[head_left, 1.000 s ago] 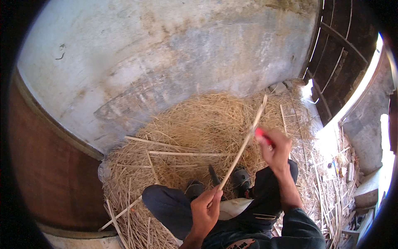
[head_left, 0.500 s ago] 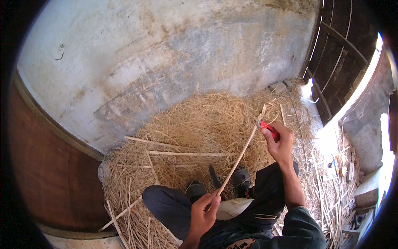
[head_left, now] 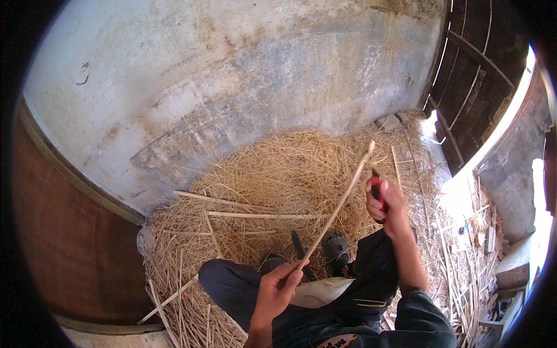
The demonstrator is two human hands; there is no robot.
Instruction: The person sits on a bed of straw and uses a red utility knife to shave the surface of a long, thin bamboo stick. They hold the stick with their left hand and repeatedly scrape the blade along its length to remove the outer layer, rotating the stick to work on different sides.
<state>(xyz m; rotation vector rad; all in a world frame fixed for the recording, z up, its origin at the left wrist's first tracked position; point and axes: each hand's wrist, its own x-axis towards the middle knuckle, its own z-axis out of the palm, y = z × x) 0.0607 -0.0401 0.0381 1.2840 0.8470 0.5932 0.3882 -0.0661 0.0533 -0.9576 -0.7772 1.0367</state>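
Head view: I see left hand (head_left: 278, 289) closed round thin, pale wooden stick (head_left: 336, 212), right hand (head_left: 394, 207) fisted round slim red-and-black knife (head_left: 378, 190) (tip just beside stick).

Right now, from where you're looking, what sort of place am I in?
Probably a rough shed or makeshift workshop corner: there's a stained, weathered wall, dry straw-like shavings thick on the floor, and dark wooden planking at the upper right.

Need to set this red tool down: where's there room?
Likely the loose straw between the wall and the lying sticks, left of the held stick. Crowded: strips beside the left knee; shoes with a dark blade between.
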